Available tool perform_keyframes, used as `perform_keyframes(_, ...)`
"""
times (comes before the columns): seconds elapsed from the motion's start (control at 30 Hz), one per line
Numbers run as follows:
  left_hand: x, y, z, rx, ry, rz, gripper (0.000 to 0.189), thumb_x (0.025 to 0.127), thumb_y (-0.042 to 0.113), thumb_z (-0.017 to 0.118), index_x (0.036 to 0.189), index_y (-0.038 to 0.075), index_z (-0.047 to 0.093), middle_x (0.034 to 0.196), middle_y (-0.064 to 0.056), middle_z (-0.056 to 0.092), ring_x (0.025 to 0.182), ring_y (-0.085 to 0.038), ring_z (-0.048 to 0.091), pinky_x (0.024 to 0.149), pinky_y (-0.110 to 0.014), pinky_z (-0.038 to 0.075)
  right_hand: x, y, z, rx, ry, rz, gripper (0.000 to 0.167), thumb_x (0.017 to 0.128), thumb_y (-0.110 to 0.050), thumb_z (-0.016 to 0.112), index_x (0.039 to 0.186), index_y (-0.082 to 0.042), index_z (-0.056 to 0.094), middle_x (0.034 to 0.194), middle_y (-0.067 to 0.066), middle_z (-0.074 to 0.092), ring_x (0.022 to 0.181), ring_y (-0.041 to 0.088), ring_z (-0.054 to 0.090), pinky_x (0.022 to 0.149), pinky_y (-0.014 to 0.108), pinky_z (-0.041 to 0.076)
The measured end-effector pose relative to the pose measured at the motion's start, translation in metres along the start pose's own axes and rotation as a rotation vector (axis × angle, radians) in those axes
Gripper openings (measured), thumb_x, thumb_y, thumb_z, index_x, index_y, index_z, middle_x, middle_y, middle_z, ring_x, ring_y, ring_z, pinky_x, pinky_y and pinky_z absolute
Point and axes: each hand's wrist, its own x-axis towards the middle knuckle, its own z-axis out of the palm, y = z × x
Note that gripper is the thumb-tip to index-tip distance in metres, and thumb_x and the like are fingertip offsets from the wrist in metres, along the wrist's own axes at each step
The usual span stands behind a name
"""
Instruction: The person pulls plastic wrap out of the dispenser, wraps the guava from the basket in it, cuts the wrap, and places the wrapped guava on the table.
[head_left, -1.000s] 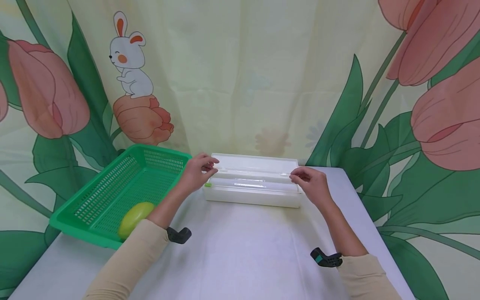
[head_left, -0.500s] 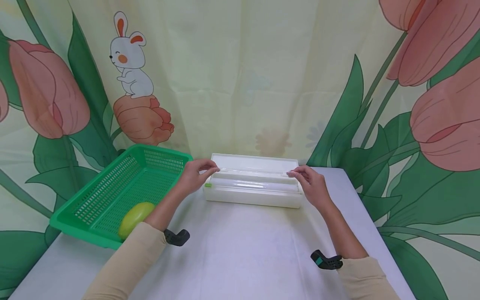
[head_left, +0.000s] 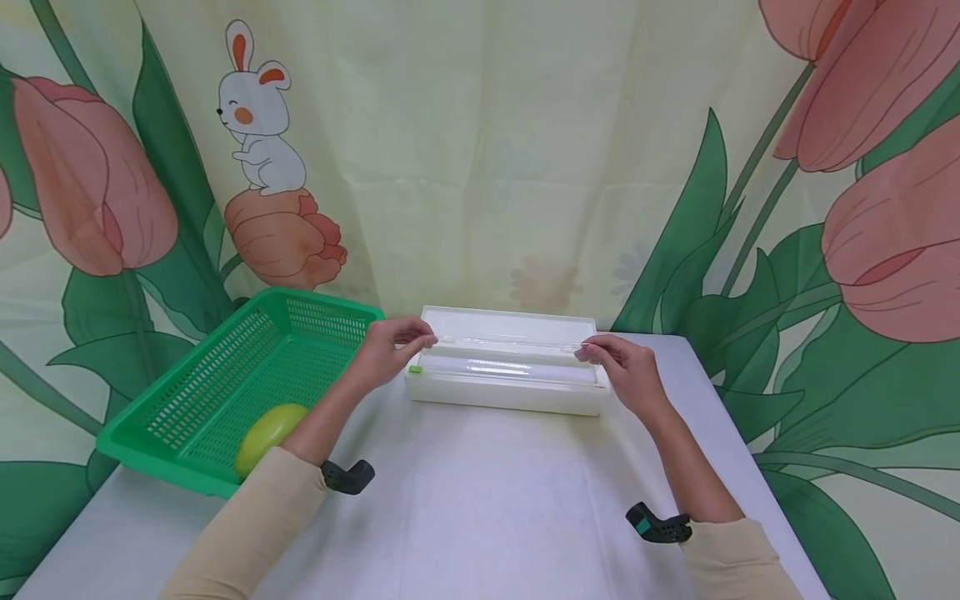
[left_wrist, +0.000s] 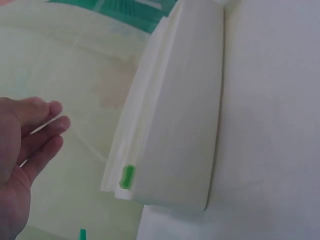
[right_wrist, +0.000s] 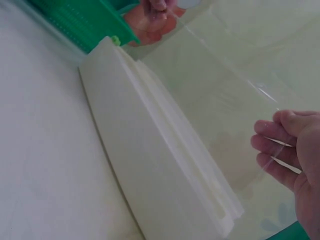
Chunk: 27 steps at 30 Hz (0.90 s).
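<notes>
A white cling film dispenser box (head_left: 504, 395) stands at the back of the table with its lid (head_left: 510, 321) raised. Inside lies a roll of clear cling film (head_left: 502, 367). The film's free edge is stretched above the box between both hands. My left hand (head_left: 384, 354) pinches its left end between thumb and fingertips; my right hand (head_left: 628, 371) pinches the right end. In the right wrist view the taut film edge (right_wrist: 240, 75) runs from one hand to the other. A green slider (left_wrist: 127, 177) sits at the box's left end.
A green perforated basket (head_left: 180, 392) stands to the left, holding a yellow-green oval fruit (head_left: 270, 435) near its front. White cloth covers the table (head_left: 495, 500). Behind it hangs a curtain (head_left: 480, 167) printed with tulips and a rabbit.
The left hand's fingers have come together and lowered slightly onto the film's left end. The right hand has stayed almost in place, still pinching the film. Box and basket have not moved.
</notes>
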Motion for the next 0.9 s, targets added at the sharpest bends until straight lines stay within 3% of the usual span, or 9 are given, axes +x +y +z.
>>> perform_keyframes(0.2,-0.0015,-0.0003,-0.0022,0.015,-0.059,0.084,0.012,0.085,-0.004,0.068,0.095,0.003,0.069,0.089,-0.010,0.073,0.083,-0.021,0.071,0.078,-0.030,0.059,-0.0012,-0.0011,-0.0025,0.000,0.007,-0.012,0.016,0.094,-0.015,0.062,0.104,-0.005,0.070,0.095,0.014,0.075,0.084,-0.009,0.065,0.081,0.004,0.048)
perform_keyframes(0.33,-0.0029,-0.0017,-0.0029,0.029,-0.076,0.112,0.018,0.083,-0.006,0.069,0.100,0.002,0.069,0.093,-0.012,0.074,0.085,-0.022,0.072,0.078,-0.029,0.059,-0.0014,-0.0024,-0.0035,0.010,0.013,-0.026,0.016,0.094,-0.014,0.062,0.104,-0.005,0.069,0.095,0.013,0.075,0.084,-0.012,0.063,0.081,0.004,0.048)
perform_keyframes(0.43,-0.0042,-0.0040,-0.0037,0.003,-0.052,0.127,0.022,0.082,-0.007,0.070,0.103,-0.002,0.070,0.099,-0.016,0.072,0.085,-0.026,0.072,0.078,-0.031,0.059,-0.0017,-0.0029,-0.0037,0.018,0.013,-0.034,0.016,0.094,-0.014,0.061,0.104,-0.004,0.069,0.095,0.013,0.075,0.085,-0.013,0.063,0.082,0.004,0.048)
perform_keyframes(0.67,-0.0044,-0.0049,-0.0071,-0.052,0.005,0.066,0.009,0.084,-0.003,0.070,0.092,-0.002,0.073,0.109,-0.021,0.070,0.095,-0.030,0.070,0.083,-0.035,0.058,-0.0036,-0.0023,-0.0041,0.007,0.003,-0.016,0.017,0.095,-0.016,0.060,0.106,-0.006,0.069,0.097,0.013,0.075,0.086,-0.013,0.063,0.083,0.004,0.047)
perform_keyframes(0.9,-0.0036,0.0014,-0.0067,0.000,0.027,0.015,0.008,0.087,0.008,0.070,0.093,0.004,0.073,0.092,-0.011,0.075,0.087,-0.027,0.073,0.079,-0.035,0.059,-0.0070,-0.0041,-0.0070,0.006,0.002,0.008,0.019,0.093,-0.005,0.060,0.110,0.001,0.068,0.099,0.019,0.073,0.087,-0.001,0.068,0.082,0.003,0.047)
